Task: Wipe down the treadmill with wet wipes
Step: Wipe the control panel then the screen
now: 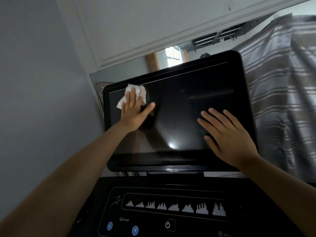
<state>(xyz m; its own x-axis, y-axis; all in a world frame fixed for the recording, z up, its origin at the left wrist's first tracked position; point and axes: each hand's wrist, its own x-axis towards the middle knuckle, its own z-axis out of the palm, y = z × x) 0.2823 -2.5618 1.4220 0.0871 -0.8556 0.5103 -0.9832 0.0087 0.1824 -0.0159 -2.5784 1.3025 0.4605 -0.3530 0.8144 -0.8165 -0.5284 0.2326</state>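
Note:
The treadmill's dark screen (177,108) fills the middle of the head view, tilted, in a glossy black frame. My left hand (135,110) lies flat with straight fingers at the screen's upper left corner, pressing a crumpled white wet wipe (139,92) against the glass. My right hand (227,135) rests flat and empty on the right half of the screen, fingers spread. Below the screen lies the black control panel (171,211) with white programme graphics, two blue arrow buttons and a power symbol.
A grey wall (37,82) stands close on the left. Behind the screen is a mirror (171,57) under white moulding. A grey striped curtain (282,91) hangs at the right, close to the screen's edge.

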